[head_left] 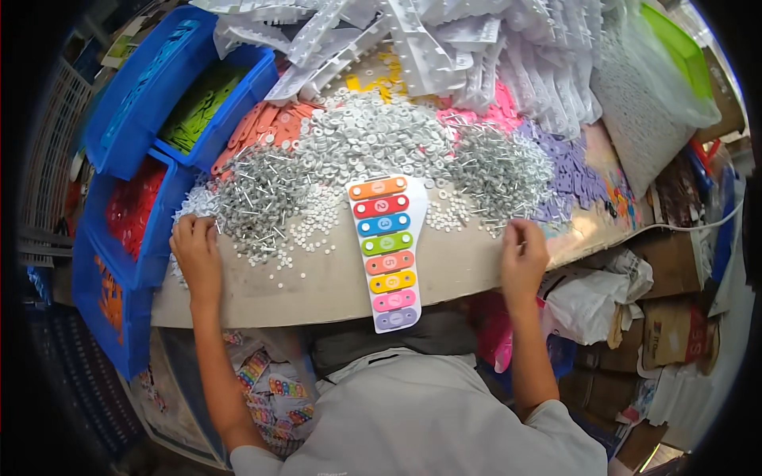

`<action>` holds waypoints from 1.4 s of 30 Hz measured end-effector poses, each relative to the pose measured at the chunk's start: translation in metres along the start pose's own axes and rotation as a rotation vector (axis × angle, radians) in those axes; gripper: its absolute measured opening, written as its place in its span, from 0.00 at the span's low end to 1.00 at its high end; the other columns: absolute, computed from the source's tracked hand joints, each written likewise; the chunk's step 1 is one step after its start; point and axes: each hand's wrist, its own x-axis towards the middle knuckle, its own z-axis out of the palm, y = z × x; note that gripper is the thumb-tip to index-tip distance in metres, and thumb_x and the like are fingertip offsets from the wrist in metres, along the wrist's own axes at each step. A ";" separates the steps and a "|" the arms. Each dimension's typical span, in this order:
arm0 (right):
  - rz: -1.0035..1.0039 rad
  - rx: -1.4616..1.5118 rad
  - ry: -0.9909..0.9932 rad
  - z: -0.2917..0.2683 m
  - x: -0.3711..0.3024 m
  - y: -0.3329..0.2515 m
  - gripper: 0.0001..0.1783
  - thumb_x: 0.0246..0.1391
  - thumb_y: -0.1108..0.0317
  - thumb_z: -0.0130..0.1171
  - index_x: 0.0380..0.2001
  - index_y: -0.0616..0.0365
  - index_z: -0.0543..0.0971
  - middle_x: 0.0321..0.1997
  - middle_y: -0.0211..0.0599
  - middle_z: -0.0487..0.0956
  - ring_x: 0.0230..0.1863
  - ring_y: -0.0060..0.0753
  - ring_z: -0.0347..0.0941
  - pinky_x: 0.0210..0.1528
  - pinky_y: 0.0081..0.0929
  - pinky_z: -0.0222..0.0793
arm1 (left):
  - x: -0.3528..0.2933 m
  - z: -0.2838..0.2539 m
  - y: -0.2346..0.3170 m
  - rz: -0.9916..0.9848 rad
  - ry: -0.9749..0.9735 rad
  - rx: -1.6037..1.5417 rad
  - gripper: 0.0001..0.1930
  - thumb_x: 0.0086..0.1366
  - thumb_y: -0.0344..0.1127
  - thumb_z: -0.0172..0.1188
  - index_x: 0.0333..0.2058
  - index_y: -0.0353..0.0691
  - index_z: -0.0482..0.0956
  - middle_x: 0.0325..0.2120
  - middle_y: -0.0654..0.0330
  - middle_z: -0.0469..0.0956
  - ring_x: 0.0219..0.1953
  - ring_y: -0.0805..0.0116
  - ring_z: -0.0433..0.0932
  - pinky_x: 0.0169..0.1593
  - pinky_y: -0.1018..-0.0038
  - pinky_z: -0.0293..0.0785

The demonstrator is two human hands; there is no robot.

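Note:
A toy xylophone [392,262] with a white base and several coloured bars lies between my hands, its narrow end over the table's near edge. White caps sit on the ends of its far bars; the nearer bars show small dark holes. My left hand [198,252] has its fingers bent together at a heap of small white pieces [200,200]; what is between the fingertips is hidden. On the other side, my right hand [525,252] is closed in a pinch beside a pile of metal pins [496,170]. Anything in that pinch is too small to make out.
White washers [373,131] heap up beyond the xylophone, with another pin pile [258,194] at left. Blue bins [171,178] of coloured bars line the left. White plastic bases [421,47] are stacked at the back; purple bars [573,170] and a bag of pellets [643,103] stand right.

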 end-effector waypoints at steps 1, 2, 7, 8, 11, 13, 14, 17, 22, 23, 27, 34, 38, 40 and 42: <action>0.034 -0.063 0.015 -0.010 0.006 0.011 0.05 0.61 0.73 0.61 0.38 0.63 0.79 0.37 0.42 0.78 0.37 0.43 0.75 0.41 0.35 0.71 | -0.001 0.003 -0.002 0.003 0.000 -0.005 0.05 0.66 0.27 0.59 0.40 0.38 0.80 0.42 0.55 0.75 0.49 0.53 0.73 0.54 0.59 0.65; 0.064 -0.127 -0.017 -0.018 0.009 0.019 0.05 0.61 0.72 0.60 0.38 0.62 0.78 0.38 0.42 0.78 0.37 0.41 0.75 0.41 0.34 0.71 | -0.002 0.006 -0.004 -0.013 0.039 0.034 0.05 0.66 0.28 0.60 0.41 0.39 0.80 0.44 0.56 0.75 0.51 0.54 0.72 0.55 0.60 0.65; 0.141 -0.071 -0.117 -0.017 0.011 0.056 0.06 0.62 0.70 0.60 0.38 0.62 0.78 0.31 0.39 0.78 0.31 0.36 0.74 0.37 0.32 0.71 | -0.006 -0.004 0.008 -0.009 0.260 0.059 0.06 0.67 0.27 0.60 0.42 0.40 0.79 0.46 0.57 0.78 0.51 0.55 0.74 0.56 0.62 0.65; 0.201 -0.076 -0.114 -0.014 0.011 0.052 0.07 0.62 0.68 0.61 0.38 0.61 0.78 0.29 0.38 0.78 0.29 0.36 0.74 0.35 0.32 0.70 | -0.008 -0.009 0.016 -0.072 0.270 -0.068 0.06 0.67 0.26 0.59 0.42 0.40 0.79 0.44 0.57 0.79 0.50 0.55 0.74 0.55 0.63 0.65; 0.188 -0.165 -0.081 -0.008 0.009 0.055 0.08 0.65 0.64 0.59 0.38 0.58 0.77 0.25 0.39 0.79 0.25 0.35 0.75 0.32 0.32 0.70 | -0.016 -0.023 0.049 -0.167 0.297 -0.242 0.04 0.68 0.26 0.61 0.40 0.38 0.80 0.37 0.60 0.81 0.44 0.63 0.77 0.51 0.68 0.69; 0.200 -0.070 -0.043 -0.005 0.008 0.062 0.08 0.66 0.65 0.58 0.38 0.59 0.77 0.25 0.40 0.80 0.25 0.32 0.74 0.32 0.31 0.69 | -0.024 -0.028 0.073 -0.336 0.159 -0.757 0.04 0.68 0.27 0.63 0.40 0.36 0.81 0.35 0.64 0.81 0.40 0.72 0.77 0.45 0.74 0.72; 0.245 0.045 -0.018 -0.004 0.007 0.061 0.08 0.67 0.66 0.57 0.37 0.61 0.76 0.24 0.33 0.78 0.25 0.23 0.72 0.30 0.26 0.67 | -0.028 -0.030 0.089 -0.368 0.103 -0.918 0.04 0.67 0.27 0.64 0.40 0.36 0.81 0.34 0.65 0.80 0.38 0.76 0.77 0.43 0.77 0.72; 0.271 0.421 0.000 0.002 0.003 0.034 0.08 0.68 0.66 0.57 0.34 0.57 0.74 0.22 0.16 0.65 0.22 0.09 0.55 0.24 0.17 0.48 | -0.038 -0.039 0.131 -0.470 -0.215 -1.305 0.02 0.67 0.24 0.64 0.37 0.36 0.81 0.30 0.65 0.80 0.31 0.79 0.76 0.37 0.82 0.72; 0.518 0.873 -0.648 0.015 -0.012 -0.060 0.06 0.65 0.64 0.59 0.36 0.52 0.75 0.20 0.13 0.65 0.20 0.08 0.57 0.22 0.15 0.48 | -0.043 -0.020 0.160 -0.648 -0.754 -1.702 0.07 0.67 0.26 0.64 0.42 0.31 0.83 0.30 0.58 0.85 0.28 0.80 0.78 0.28 0.83 0.71; 0.517 0.891 -0.730 0.019 -0.014 -0.067 0.07 0.65 0.64 0.59 0.35 0.53 0.74 0.20 0.14 0.66 0.20 0.08 0.57 0.22 0.14 0.48 | -0.043 -0.015 0.164 -0.648 -0.758 -1.701 0.07 0.67 0.26 0.64 0.42 0.31 0.83 0.30 0.58 0.85 0.28 0.80 0.78 0.28 0.83 0.71; 0.614 0.951 -0.814 0.030 -0.017 -0.076 0.07 0.65 0.65 0.59 0.34 0.54 0.74 0.19 0.13 0.66 0.19 0.07 0.56 0.22 0.14 0.47 | -0.043 -0.004 0.172 -0.612 -0.806 -1.765 0.08 0.68 0.27 0.64 0.43 0.30 0.83 0.33 0.55 0.86 0.27 0.79 0.79 0.26 0.84 0.70; 0.646 0.942 -0.837 0.027 -0.018 -0.080 0.09 0.65 0.65 0.59 0.32 0.56 0.74 0.17 0.12 0.65 0.18 0.06 0.55 0.21 0.13 0.46 | -0.039 0.000 0.176 -0.594 -0.844 -1.709 0.07 0.68 0.29 0.64 0.41 0.31 0.84 0.29 0.60 0.84 0.23 0.84 0.73 0.25 0.85 0.65; 0.623 0.924 -0.839 0.028 -0.017 -0.080 0.09 0.65 0.65 0.60 0.31 0.55 0.74 0.17 0.13 0.65 0.18 0.06 0.55 0.21 0.13 0.45 | -0.035 0.003 0.176 -0.547 -0.889 -1.693 0.13 0.67 0.30 0.65 0.47 0.29 0.79 0.27 0.60 0.83 0.25 0.81 0.77 0.25 0.85 0.68; 0.591 0.801 -0.869 0.033 -0.014 -0.076 0.10 0.65 0.63 0.60 0.32 0.54 0.72 0.17 0.14 0.66 0.18 0.07 0.56 0.21 0.14 0.45 | -0.035 0.004 0.181 -0.514 -0.792 -1.487 0.25 0.66 0.33 0.68 0.56 0.30 0.68 0.25 0.60 0.82 0.25 0.82 0.76 0.26 0.84 0.67; 0.591 0.795 -0.877 0.036 -0.014 -0.072 0.10 0.66 0.63 0.60 0.34 0.54 0.71 0.17 0.15 0.67 0.18 0.07 0.56 0.20 0.14 0.45 | -0.034 0.007 0.183 -0.492 -0.832 -1.404 0.29 0.66 0.35 0.68 0.58 0.31 0.63 0.24 0.61 0.82 0.26 0.82 0.76 0.27 0.84 0.67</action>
